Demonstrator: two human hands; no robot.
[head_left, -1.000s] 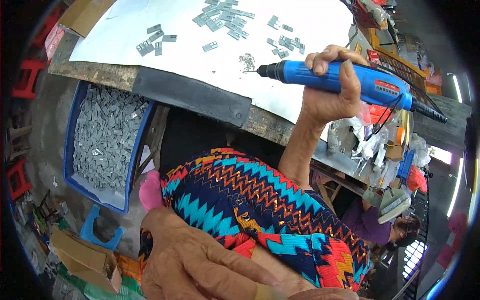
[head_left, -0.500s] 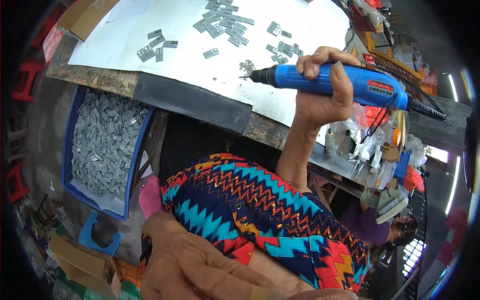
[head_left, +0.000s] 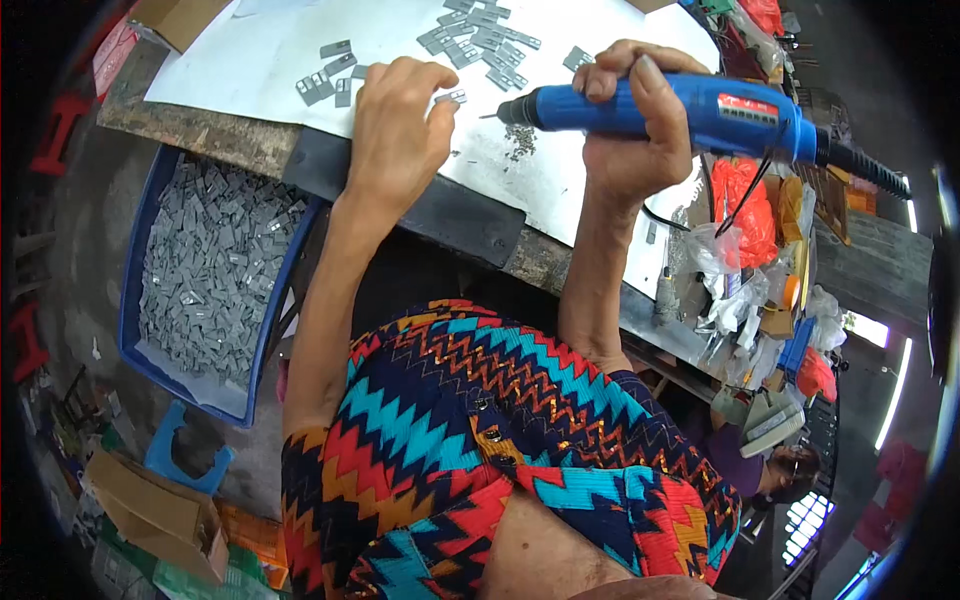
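My right hand (head_left: 640, 130) is wrapped round a blue electric screwdriver (head_left: 690, 112) with a black nose, a thin bit pointing left and a coiled black cord. My left hand (head_left: 395, 130) reaches over the table's front edge, thumb and forefinger apart on either side of a small flat grey piece (head_left: 452, 97) with a cut-out. That piece lies on the white sheet (head_left: 250, 75); I cannot tell whether the fingertips touch it. Below the bit is a scatter of tiny dark bits (head_left: 520, 142), too small to make out.
More grey pieces (head_left: 490, 40) lie grouped on the sheet. A blue bin (head_left: 250, 400) full of them stands below the table at left. A dark strip (head_left: 460, 220) covers part of the table edge. Plastic bags (head_left: 740, 215) and boxes crowd the right; another person (head_left: 745, 460) sits beyond.
My left hand has come up from low in front of my body to the lone grey piece on the sheet. The screwdriver is still in my right hand, a little higher in view.
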